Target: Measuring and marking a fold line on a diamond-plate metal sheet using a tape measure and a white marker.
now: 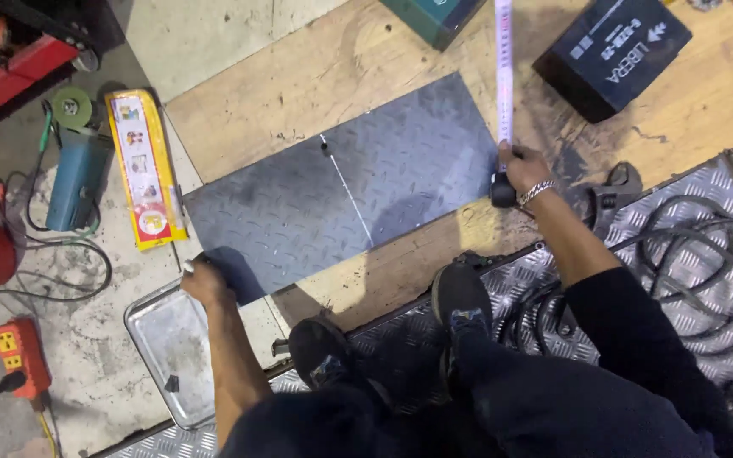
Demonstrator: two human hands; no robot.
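Steel plate (332,191) was dark grey with a raised tread pattern and 1 thin white line across it. Tape (504,68) was white, its case (502,192) black. Board (366,59) under it all was pale tan wood. Grinder (74,174) was blue with a green disc, the box (617,47) black, and the shoes (460,297) black too.

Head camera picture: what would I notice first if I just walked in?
Probably the dark checker metal plate in the middle, lying on a wooden board, with a white line drawn across it. The right hand holds a tape measure stretched along the plate's right edge, while the left hand presses its lower left corner.
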